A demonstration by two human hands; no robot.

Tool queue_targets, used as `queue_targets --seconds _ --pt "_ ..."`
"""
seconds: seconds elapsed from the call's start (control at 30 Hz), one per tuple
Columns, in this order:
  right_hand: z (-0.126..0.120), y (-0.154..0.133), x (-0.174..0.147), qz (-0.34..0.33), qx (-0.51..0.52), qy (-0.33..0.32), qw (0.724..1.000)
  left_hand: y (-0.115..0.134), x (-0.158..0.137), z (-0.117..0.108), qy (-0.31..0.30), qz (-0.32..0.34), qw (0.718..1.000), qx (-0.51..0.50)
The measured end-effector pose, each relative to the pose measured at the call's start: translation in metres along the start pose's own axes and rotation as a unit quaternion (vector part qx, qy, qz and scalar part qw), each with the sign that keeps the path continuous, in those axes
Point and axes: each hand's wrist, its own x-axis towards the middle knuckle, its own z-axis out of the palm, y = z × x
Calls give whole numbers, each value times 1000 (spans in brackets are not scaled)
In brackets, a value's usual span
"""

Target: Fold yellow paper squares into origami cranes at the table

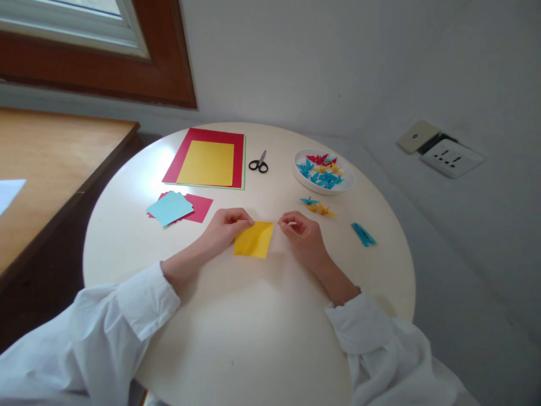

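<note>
A square of yellow origami paper (253,239) is pinched at its upper left corner by my left hand (226,228), the thumb lying on top. The sheet looks slightly tilted above the white table, with a faint crease across it. Just right of the paper, a small gap away from its edge, is my right hand (302,231). Its thumb and forefinger are pressed together, the other fingers curled, and nothing shows between them. Beyond that hand lie a few small folded cranes (319,207), blue and yellow.
A white dish (299,179) of red, yellow and blue cranes stands at the back right. Blue folded strips (363,234) lie at the right. Black-handled scissors (258,164), large red and yellow sheets (207,163), and light blue squares (171,208) over red ones sit farther back on the round table (249,332).
</note>
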Motion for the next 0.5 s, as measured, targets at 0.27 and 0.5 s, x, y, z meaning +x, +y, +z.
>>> queue_targets --seconds 0.27,0.5 --pt "5 -4 -2 -4 19 -9 1000 -2 0 0 -1 14 1000 26" --pt "9 2 -6 -14 33 -52 998 3 -3 2 -3 38 996 81"
